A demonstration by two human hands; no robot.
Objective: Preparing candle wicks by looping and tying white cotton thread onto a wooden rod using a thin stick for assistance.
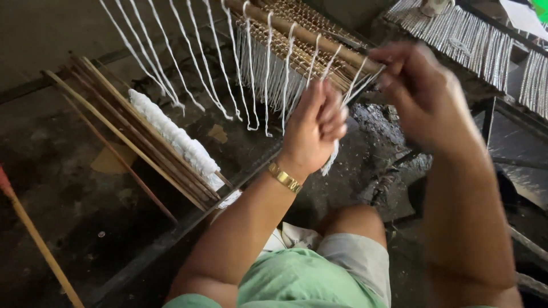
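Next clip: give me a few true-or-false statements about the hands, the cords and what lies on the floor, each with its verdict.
1. The left hand pinches white cords hanging from a bamboo pole. True.
2. The right hand rests on the knee. False: it is raised by the pole, at the cords.
3. A gold bracelet sits on the left wrist. True.
4. The bundle of sticks on the floor is wrapped in red cloth. False: white cord is wound on it.
5. The person wears green shorts. False: the shirt is green, the shorts pale.

A bundle of thin sticks lies at left, white yarn wound upon it. Far right hang silvery fringes. A reddish pole crosses the near-left floor
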